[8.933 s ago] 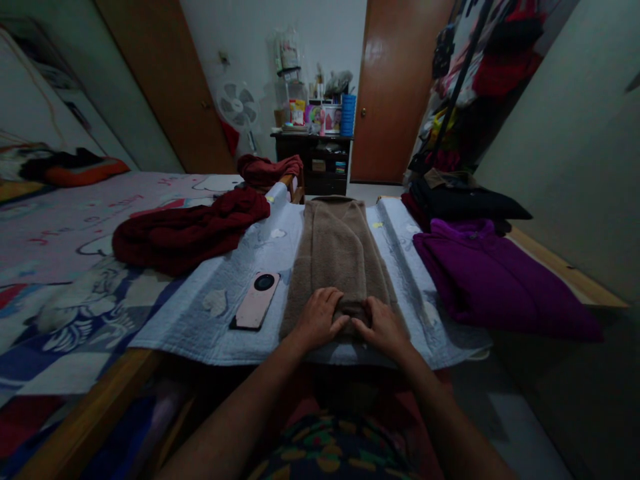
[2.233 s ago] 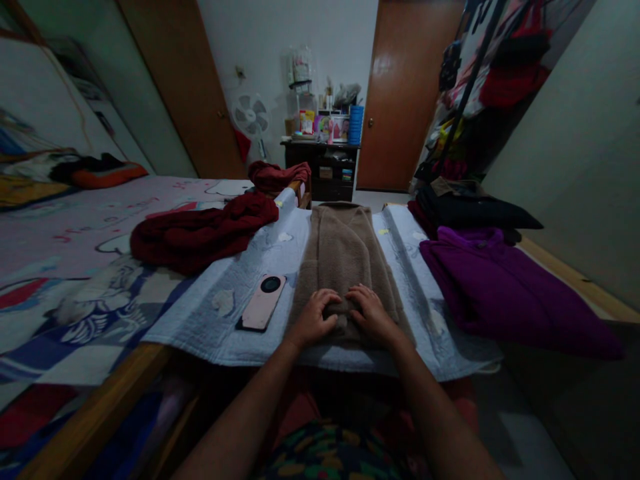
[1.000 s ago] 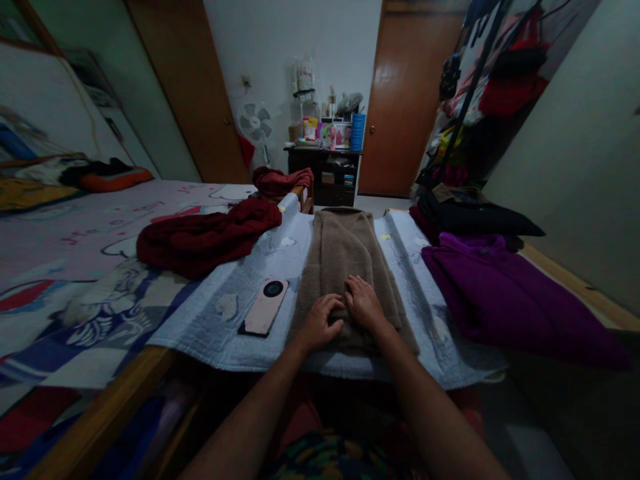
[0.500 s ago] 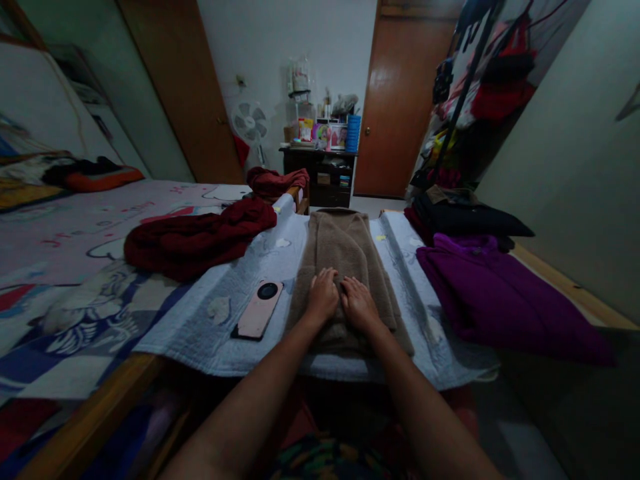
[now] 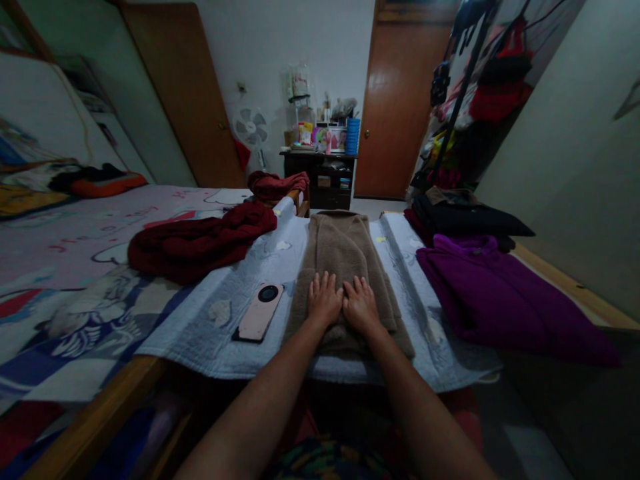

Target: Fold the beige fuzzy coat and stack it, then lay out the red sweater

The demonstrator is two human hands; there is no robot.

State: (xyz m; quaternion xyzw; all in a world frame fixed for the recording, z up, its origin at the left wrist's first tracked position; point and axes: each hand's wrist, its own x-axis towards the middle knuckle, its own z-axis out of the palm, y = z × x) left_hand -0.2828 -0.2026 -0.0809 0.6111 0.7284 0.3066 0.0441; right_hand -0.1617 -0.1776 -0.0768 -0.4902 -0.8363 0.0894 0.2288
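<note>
A brown fleecy garment, folded into a long narrow shape, lies on a light blue quilted cloth. Both my hands rest on its near half, side by side with thumbs close together. My left hand lies flat with its fingers spread. My right hand also presses flat, fingers stretched forward. To the left of the garment a pink phone with a round black camera ring lies face down on the cloth.
At right sit a folded purple garment and a stack of dark clothes. Dark red clothing is heaped at left, beside a bed with a patterned sheet. Farther back stand a white fan and a dark cabinet.
My hands have flattened on the brown garment, and their fingers are more spread and stretched than before. The garment and phone stay in place; the view has shifted slightly.
</note>
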